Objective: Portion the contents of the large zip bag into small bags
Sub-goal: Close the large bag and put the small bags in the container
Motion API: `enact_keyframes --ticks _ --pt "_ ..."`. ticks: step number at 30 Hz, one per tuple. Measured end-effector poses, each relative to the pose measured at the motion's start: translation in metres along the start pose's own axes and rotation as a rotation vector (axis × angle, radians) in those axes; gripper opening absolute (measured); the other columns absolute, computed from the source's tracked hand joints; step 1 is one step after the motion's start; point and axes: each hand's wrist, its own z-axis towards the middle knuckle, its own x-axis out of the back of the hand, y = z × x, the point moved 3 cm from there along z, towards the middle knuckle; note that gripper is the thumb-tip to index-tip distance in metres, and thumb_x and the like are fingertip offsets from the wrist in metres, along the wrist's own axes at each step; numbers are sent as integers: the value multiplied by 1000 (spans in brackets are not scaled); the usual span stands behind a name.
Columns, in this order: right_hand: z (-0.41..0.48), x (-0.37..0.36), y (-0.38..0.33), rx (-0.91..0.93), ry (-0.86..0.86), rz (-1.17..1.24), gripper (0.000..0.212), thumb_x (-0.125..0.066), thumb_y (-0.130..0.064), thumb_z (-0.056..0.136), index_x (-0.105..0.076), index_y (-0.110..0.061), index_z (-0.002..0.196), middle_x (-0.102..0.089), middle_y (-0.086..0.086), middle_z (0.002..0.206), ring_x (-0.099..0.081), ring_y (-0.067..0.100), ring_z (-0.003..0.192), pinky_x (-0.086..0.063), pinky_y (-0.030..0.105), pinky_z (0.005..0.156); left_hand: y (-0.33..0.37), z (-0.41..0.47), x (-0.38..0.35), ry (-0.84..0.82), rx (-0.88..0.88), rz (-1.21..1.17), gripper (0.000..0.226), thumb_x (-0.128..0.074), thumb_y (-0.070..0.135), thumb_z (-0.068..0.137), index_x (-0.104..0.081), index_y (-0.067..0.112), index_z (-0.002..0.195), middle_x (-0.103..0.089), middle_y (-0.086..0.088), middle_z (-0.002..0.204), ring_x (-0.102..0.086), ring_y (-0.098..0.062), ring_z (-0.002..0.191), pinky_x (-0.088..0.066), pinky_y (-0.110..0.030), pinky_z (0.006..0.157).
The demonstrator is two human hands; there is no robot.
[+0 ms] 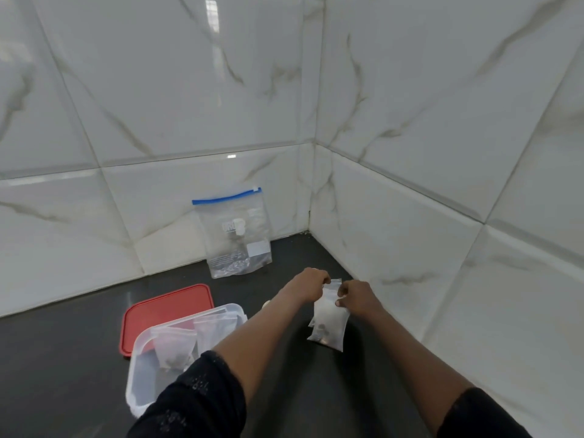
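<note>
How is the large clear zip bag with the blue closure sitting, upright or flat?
Upright: the large clear zip bag stands on the dark countertop, leaning against the white tiled wall, blue closure uppermost.

The white marble-veined wall tiles (158, 90) are glossy and smooth, and they mirror a window. The dark grey counter (63, 349) is smooth with a faint sheen. At its back edge, the large clear zip bag with a blue strip (237, 245) is thin, crinkled plastic film. The flat red lid (164, 308) is satin plastic and the clear rectangular box (134, 368) is cloudy plastic. The small clear bag (328, 327) is shiny film. The black sleeves (196, 403) are matt cloth.
</note>
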Motion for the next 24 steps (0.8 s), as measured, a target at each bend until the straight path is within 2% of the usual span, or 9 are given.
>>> enact_keyframes --ticks 3,6,11,14,18,22,24 --pt "4 -10 6 15 -74 -34 43 -68 -27 84 -59 -10 123 -54 8 131 -53 21 120 -41 28 97 7 18 -12 -50 -15 49 44 -40 -4 86 -55 15 124 -55 -12 125 -54 -25 112 -46 -39 95" --pt "6 -20 9 15 -126 -43 49 -69 -32 83 -57 -14 127 -54 8 131 -52 21 121 -43 28 97 7 28 -21 -45 21 114 40 -40 0 89 -52 13 125 -52 -13 127 -50 -28 117 -44 -39 95" --pt "7 -24 14 47 -158 -19 41 -71 -31 79 -65 -17 117 -65 7 119 -60 20 110 -49 30 91 0 38 -37 -159 80 267 36 -51 23 93 -50 19 129 -50 -12 130 -48 -28 122 -39 -39 100" --pt "6 -24 13 70 -178 7 38 -72 -30 78 -67 -17 113 -67 6 115 -61 20 107 -50 30 88 -2 37 -36 -110 90 325 31 -52 22 92 -57 21 122 -54 -9 127 -49 -28 120 -37 -39 101" --pt "6 -18 8 105 -206 50 31 -72 -16 78 -70 -9 109 -67 6 114 -61 18 105 -39 16 77 -1 31 -25 -79 115 164 23 -57 16 87 -65 15 109 -60 -6 118 -56 -25 110 -46 -35 92" --pt "1 0 -5 161 -215 65 26 -73 -13 75 -73 -7 101 -67 3 94 -55 9 86 -35 6 60 -5 19 3 -33 160 -12 18 -67 17 77 -73 12 94 -71 -3 101 -62 -18 99 -48 -33 94" --pt "-2 13 -15 192 -224 62 20 -75 -11 73 -74 -3 92 -70 7 91 -53 8 80 -33 4 58 -7 12 22 12 151 -50 16 -66 19 77 -74 11 89 -72 -3 96 -64 -18 95 -48 -34 93"
